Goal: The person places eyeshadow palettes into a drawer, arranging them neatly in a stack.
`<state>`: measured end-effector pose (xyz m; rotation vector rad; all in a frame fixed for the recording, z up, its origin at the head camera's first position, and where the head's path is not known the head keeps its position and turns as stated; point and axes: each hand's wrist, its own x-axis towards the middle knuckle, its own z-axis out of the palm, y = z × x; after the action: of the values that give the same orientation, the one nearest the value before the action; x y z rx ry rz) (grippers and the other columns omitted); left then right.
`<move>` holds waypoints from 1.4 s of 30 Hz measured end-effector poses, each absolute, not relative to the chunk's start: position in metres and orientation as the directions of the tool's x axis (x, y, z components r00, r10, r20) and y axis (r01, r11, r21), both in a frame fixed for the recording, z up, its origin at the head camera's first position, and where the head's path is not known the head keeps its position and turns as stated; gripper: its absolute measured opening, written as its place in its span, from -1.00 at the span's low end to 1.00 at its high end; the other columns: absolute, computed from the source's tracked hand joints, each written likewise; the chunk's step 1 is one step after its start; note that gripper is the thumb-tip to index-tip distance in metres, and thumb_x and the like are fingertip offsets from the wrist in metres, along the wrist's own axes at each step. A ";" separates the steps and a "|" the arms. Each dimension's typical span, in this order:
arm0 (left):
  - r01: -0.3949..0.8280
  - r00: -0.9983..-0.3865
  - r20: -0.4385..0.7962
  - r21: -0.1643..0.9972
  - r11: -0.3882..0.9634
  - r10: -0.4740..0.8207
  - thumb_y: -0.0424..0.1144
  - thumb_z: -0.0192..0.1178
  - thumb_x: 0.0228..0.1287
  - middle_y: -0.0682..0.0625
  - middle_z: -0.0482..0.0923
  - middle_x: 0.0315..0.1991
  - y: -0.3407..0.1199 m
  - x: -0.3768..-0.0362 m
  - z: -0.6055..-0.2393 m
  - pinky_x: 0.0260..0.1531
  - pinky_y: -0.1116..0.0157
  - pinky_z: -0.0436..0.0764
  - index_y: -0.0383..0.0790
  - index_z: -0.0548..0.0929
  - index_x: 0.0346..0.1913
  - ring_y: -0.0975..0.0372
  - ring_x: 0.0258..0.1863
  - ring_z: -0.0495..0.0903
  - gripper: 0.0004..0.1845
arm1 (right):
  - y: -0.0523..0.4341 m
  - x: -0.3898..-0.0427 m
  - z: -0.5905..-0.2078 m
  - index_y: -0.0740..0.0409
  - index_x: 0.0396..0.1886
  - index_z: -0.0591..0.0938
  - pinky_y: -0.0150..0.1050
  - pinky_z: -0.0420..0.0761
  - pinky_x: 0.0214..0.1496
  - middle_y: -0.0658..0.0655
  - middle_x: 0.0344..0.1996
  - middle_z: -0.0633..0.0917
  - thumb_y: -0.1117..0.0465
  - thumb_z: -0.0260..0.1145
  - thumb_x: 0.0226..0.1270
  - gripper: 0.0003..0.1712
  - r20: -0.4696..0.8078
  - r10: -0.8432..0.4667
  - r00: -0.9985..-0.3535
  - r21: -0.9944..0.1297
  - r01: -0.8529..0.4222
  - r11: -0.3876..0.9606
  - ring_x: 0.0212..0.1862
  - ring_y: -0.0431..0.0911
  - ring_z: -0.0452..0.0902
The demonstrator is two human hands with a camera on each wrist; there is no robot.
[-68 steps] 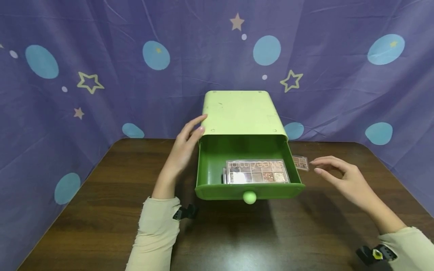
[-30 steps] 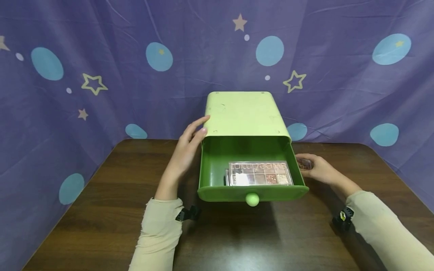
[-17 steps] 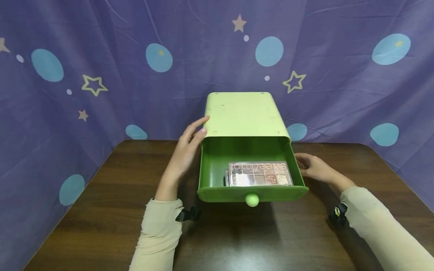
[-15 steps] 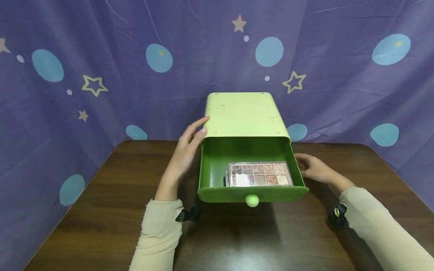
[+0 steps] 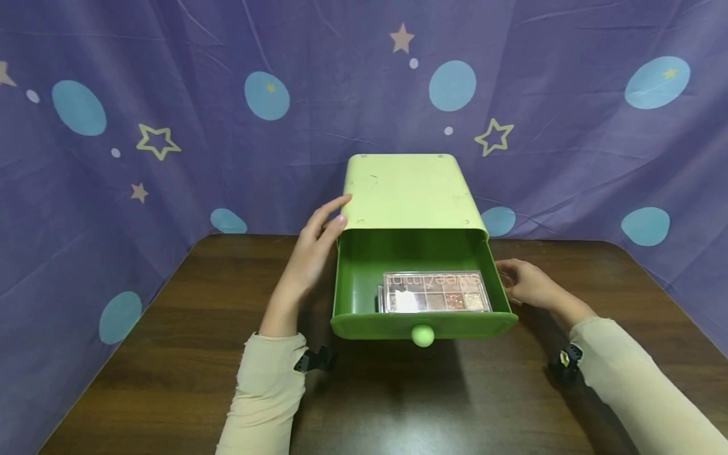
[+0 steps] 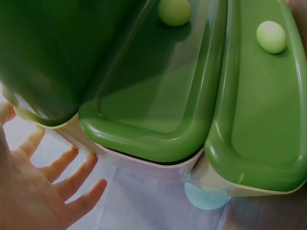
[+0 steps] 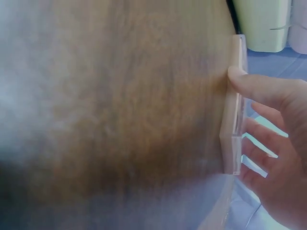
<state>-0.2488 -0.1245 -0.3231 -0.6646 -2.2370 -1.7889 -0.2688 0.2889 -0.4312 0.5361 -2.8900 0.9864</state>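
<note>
One grip seen: the right hand [image 7: 283, 139] pinches a thin, clear-edged case [image 7: 233, 120], thumb on one face, fingers on the other. The case shows edge-on to the right wrist camera; from the head it is mostly hidden, just outside the drawer's right wall. Cannot tell whether it touches the table.

Left hand [image 5: 309, 249] holds nothing; fingers spread, tips resting against the left side of a pale green cabinet [image 5: 412, 196].

Top drawer [image 5: 370, 327] of that cabinet pulled out, round knob [image 5: 423, 335] at front. Inside, toward front right, a palette [image 5: 435, 292] of brown and glittery pans, lettering upside down to the wearer; another edge shows beneath it. Lower, two more green drawer fronts [image 6: 144, 110], each knobbed.

All on a dark wood table [image 5: 170, 354]. Behind: purple curtain [image 5: 341, 126], blue spots, stars.
</note>
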 end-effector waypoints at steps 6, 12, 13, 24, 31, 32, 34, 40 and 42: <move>0.466 -0.876 0.427 0.869 0.168 0.223 -0.12 -0.04 0.53 -0.09 0.28 0.38 -0.125 -0.249 -0.323 0.22 0.01 0.37 -0.09 0.38 0.44 0.05 0.24 0.36 -0.51 | 0.290 -0.259 -0.429 0.60 0.09 0.53 0.07 0.59 0.06 0.48 -0.03 0.64 0.44 0.46 -0.04 -0.37 0.127 -0.285 -0.950 -0.607 -0.301 0.735 0.03 0.26 0.58; 0.462 -0.878 0.422 0.870 0.170 0.225 -0.11 -0.04 0.53 -0.08 0.28 0.39 -0.125 -0.249 -0.323 0.22 0.01 0.37 -0.09 0.39 0.44 0.07 0.26 0.35 -0.51 | 0.293 -0.244 -0.424 0.49 0.09 0.59 -0.08 0.57 -0.07 0.33 -0.12 0.70 0.30 0.44 0.11 -0.46 0.125 -0.257 -0.958 -0.581 -0.280 0.764 -0.11 0.08 0.59; 0.461 -0.879 0.420 0.871 0.172 0.226 -0.11 -0.04 0.53 -0.07 0.28 0.39 -0.125 -0.249 -0.323 0.23 0.01 0.37 -0.08 0.39 0.44 0.07 0.26 0.35 -0.51 | 0.293 -0.241 -0.423 0.46 0.09 0.60 -0.07 0.57 -0.06 0.32 -0.11 0.70 0.26 0.44 0.14 -0.47 0.127 -0.250 -0.960 -0.576 -0.276 0.770 -0.09 0.09 0.59; 0.458 -0.879 0.418 0.873 0.168 0.228 -0.08 -0.04 0.53 -0.02 0.25 0.42 -0.125 -0.248 -0.322 0.24 0.04 0.36 -0.05 0.39 0.44 0.13 0.32 0.30 -0.51 | 0.295 -0.207 -0.413 0.24 0.13 0.65 -0.13 0.55 -0.20 0.25 -0.03 0.66 0.11 0.44 0.24 -0.50 0.198 -0.209 -0.958 -0.535 -0.284 0.796 -0.15 0.03 0.56; 0.457 -0.882 0.417 0.870 0.185 0.221 -0.08 -0.03 0.53 -0.04 0.28 0.40 -0.125 -0.249 -0.322 0.23 0.04 0.37 -0.05 0.39 0.44 0.12 0.27 0.35 -0.51 | 0.292 -0.185 -0.408 0.09 0.12 0.68 -0.05 0.48 -0.09 0.10 0.01 0.66 0.04 0.46 0.24 -0.53 0.310 -0.179 -0.934 -0.487 -0.318 0.813 0.03 0.00 0.48; 0.456 -0.883 0.416 0.870 0.187 0.219 -0.07 -0.03 0.53 -0.04 0.28 0.40 -0.125 -0.248 -0.322 0.23 0.05 0.37 -0.04 0.40 0.44 0.12 0.27 0.35 -0.51 | 0.291 -0.182 -0.407 0.09 0.13 0.67 -0.09 0.46 -0.08 0.10 0.02 0.65 0.04 0.46 0.24 -0.52 0.321 -0.173 -0.931 -0.489 -0.319 0.812 0.04 -0.02 0.46; 0.459 -0.881 0.418 0.868 0.188 0.220 -0.07 -0.04 0.53 -0.04 0.28 0.40 -0.125 -0.248 -0.322 0.22 0.04 0.37 -0.05 0.39 0.44 0.11 0.27 0.34 -0.51 | 0.290 -0.177 -0.404 0.08 0.14 0.67 -0.19 0.41 -0.04 0.09 0.04 0.64 0.09 0.47 0.23 -0.52 0.344 -0.159 -0.925 -0.500 -0.324 0.804 0.07 -0.08 0.41; 0.463 -0.879 0.421 0.866 0.189 0.223 -0.08 -0.04 0.53 -0.05 0.27 0.40 -0.126 -0.249 -0.322 0.22 0.03 0.38 -0.05 0.39 0.44 0.12 0.26 0.35 -0.51 | 0.287 -0.165 -0.398 0.02 0.12 0.69 -0.54 0.20 0.05 0.05 0.06 0.64 0.25 0.49 0.15 -0.51 0.452 -0.131 -0.882 -0.515 -0.378 0.770 0.11 -0.37 0.31; 0.464 -0.878 0.422 0.866 0.185 0.223 -0.08 -0.04 0.53 -0.05 0.28 0.40 -0.126 -0.249 -0.323 0.22 0.04 0.38 -0.06 0.40 0.44 0.12 0.26 0.35 -0.51 | 0.286 -0.161 -0.396 0.01 0.12 0.70 -0.57 0.18 0.05 0.02 0.06 0.63 0.28 0.50 0.13 -0.50 0.481 -0.123 -0.868 -0.517 -0.395 0.760 0.10 -0.40 0.30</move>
<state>-0.2489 -0.1256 -0.3226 -0.6649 -2.2555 -1.7648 -0.1611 0.2858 -0.3960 0.3935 -2.5333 0.8777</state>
